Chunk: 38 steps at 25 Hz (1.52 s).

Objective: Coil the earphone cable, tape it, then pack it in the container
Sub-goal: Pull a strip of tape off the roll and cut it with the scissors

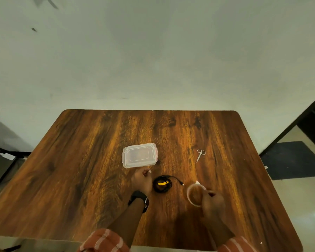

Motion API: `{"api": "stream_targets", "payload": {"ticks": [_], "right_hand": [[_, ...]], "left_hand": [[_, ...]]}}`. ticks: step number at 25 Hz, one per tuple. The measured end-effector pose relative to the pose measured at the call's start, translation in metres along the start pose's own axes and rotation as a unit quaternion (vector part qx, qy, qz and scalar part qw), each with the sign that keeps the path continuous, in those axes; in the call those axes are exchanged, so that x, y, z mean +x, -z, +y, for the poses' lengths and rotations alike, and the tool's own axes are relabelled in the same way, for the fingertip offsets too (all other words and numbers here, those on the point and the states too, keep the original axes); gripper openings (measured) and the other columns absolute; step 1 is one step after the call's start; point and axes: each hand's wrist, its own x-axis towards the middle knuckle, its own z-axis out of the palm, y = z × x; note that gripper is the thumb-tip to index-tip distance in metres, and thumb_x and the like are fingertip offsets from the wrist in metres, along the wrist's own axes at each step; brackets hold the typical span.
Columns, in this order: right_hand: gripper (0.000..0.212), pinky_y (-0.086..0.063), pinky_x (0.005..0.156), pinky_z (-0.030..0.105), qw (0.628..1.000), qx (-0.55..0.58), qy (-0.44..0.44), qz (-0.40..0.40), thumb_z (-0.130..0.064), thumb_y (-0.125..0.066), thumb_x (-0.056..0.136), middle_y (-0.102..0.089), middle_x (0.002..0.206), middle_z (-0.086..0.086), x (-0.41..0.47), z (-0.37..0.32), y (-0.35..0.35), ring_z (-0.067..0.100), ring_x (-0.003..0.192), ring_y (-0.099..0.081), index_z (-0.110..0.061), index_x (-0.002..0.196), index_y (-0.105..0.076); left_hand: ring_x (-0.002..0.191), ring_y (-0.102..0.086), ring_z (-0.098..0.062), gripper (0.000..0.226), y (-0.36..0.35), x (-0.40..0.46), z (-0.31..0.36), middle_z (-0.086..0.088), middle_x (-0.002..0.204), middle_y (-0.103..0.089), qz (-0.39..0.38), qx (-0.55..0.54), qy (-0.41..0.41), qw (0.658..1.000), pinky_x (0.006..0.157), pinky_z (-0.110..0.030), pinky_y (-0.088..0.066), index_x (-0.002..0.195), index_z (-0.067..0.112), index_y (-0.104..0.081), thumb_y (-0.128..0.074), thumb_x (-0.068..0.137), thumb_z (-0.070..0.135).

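The black earphone cable (161, 184) lies coiled on the wooden table (80, 179), with a yellow strip across the coil and its plug end trailing right. My left hand (141, 180) rests just left of the coil, fingers curled, wearing a dark wristwatch. My right hand (212, 201) holds a roll of clear tape (195, 194) upright, right of the coil. The clear plastic container (139, 155) stands with its lid on, just beyond my left hand.
Small silver scissors (200, 154) lie to the right of the container. A pale wall rises behind the table's far edge. Floor and a dark mat show past the right edge.
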Motion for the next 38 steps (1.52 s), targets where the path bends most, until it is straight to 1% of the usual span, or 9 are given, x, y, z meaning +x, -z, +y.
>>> {"api": "stream_targets", "payload": {"ticks": [3, 7, 13, 17, 21, 25, 29, 33, 38], "right_hand": [[0.023, -0.057, 0.065, 0.036, 0.995, 0.027, 0.068, -0.061, -0.042, -0.075, 0.078, -0.071, 0.089, -0.004, -0.016, -0.025, 0.004, 0.015, 0.076, -0.069, -0.027, 0.092, -0.064], [0.024, -0.051, 0.06, 0.027, 0.978, 0.078, 0.185, -0.054, -0.024, -0.083, 0.075, -0.068, 0.086, 0.001, -0.035, -0.069, 0.003, 0.02, 0.078, -0.066, -0.015, 0.088, -0.065], [0.022, -0.048, 0.054, 0.01, 0.945, 0.108, 0.301, -0.072, -0.01, -0.082, 0.075, -0.065, 0.078, -0.011, -0.07, -0.109, 0.0, 0.013, 0.074, -0.065, -0.019, 0.081, -0.063], [0.041, -0.052, 0.061, 0.009, 0.94, 0.108, 0.311, -0.094, -0.018, -0.082, 0.076, -0.066, 0.093, -0.016, -0.081, -0.117, 0.001, 0.005, 0.086, -0.065, -0.025, 0.111, -0.062], [0.032, -0.055, 0.07, 0.013, 0.93, 0.066, 0.343, -0.117, -0.015, -0.077, 0.081, -0.07, 0.1, -0.011, -0.079, -0.112, -0.001, 0.006, 0.093, -0.066, -0.026, 0.109, -0.067], [0.027, -0.057, 0.073, 0.015, 0.936, 0.095, 0.319, -0.113, -0.006, -0.076, 0.081, -0.069, 0.099, -0.01, -0.08, -0.107, -0.005, 0.005, 0.094, -0.067, -0.022, 0.101, -0.066], [0.028, -0.059, 0.079, 0.02, 0.942, 0.113, 0.286, -0.136, -0.006, -0.077, 0.08, -0.071, 0.104, -0.004, -0.073, -0.093, -0.01, 0.008, 0.099, -0.068, -0.019, 0.102, -0.066], [0.045, -0.055, 0.092, 0.024, 0.917, 0.024, 0.322, -0.233, -0.011, -0.071, 0.084, -0.063, 0.124, -0.013, -0.05, -0.08, -0.005, 0.001, 0.114, -0.059, -0.026, 0.125, -0.06], [0.038, -0.047, 0.097, 0.032, 0.863, -0.245, 0.385, -0.218, -0.041, -0.046, 0.09, -0.062, 0.122, -0.008, 0.056, -0.083, 0.02, 0.012, 0.111, -0.058, -0.028, 0.121, -0.062]], "left_hand": [[0.089, -0.065, -0.009, 0.01, 0.01, -0.019, 0.036, 0.007, 0.093, -0.07, -0.017, -0.053, -0.086, 0.995, 0.079, -0.025, -0.052, 0.096, 0.018, -0.072, -0.067, 0.088, 0.017], [0.09, -0.063, 0.002, 0.021, 0.029, -0.045, 0.082, 0.013, 0.099, -0.07, -0.081, -0.065, -0.184, 0.977, 0.075, -0.013, -0.048, 0.103, 0.022, -0.073, -0.071, 0.084, 0.031], [0.087, -0.058, 0.004, 0.02, 0.039, -0.058, 0.116, 0.012, 0.099, -0.065, -0.121, -0.05, -0.209, 0.969, 0.071, -0.012, -0.042, 0.1, 0.017, -0.072, -0.073, 0.083, 0.027], [0.08, -0.058, 0.001, 0.004, 0.046, -0.052, 0.121, 0.006, 0.089, -0.07, -0.072, -0.043, -0.21, 0.974, 0.064, -0.005, -0.039, 0.085, 0.014, -0.073, -0.069, 0.086, 0.014], [0.083, -0.06, -0.007, 0.008, 0.052, -0.048, 0.125, 0.006, 0.088, -0.066, -0.054, -0.023, -0.223, 0.973, 0.065, -0.01, -0.04, 0.09, 0.014, -0.066, -0.059, 0.093, 0.011], [0.089, -0.064, -0.019, 0.006, 0.058, -0.038, 0.13, -0.003, 0.098, -0.064, -0.004, -0.059, -0.209, 0.976, 0.075, -0.033, -0.058, 0.097, 0.014, -0.057, -0.053, 0.097, 0.01], [0.091, -0.064, -0.018, 0.005, 0.056, -0.035, 0.129, -0.008, 0.108, -0.064, -0.004, -0.084, -0.186, 0.979, 0.072, -0.034, -0.06, 0.101, 0.016, -0.052, -0.049, 0.099, 0.013], [0.082, -0.059, -0.011, 0.005, 0.051, -0.035, 0.133, 0.008, 0.092, -0.061, -0.001, -0.012, -0.273, 0.962, 0.074, -0.035, -0.056, 0.096, 0.021, -0.052, -0.05, 0.099, 0.017], [0.073, -0.055, -0.001, 0.01, 0.06, -0.029, 0.14, 0.012, 0.09, -0.062, -0.014, 0.085, -0.321, 0.943, 0.066, -0.019, -0.046, 0.101, 0.02, -0.057, -0.049, 0.099, 0.026]]}}
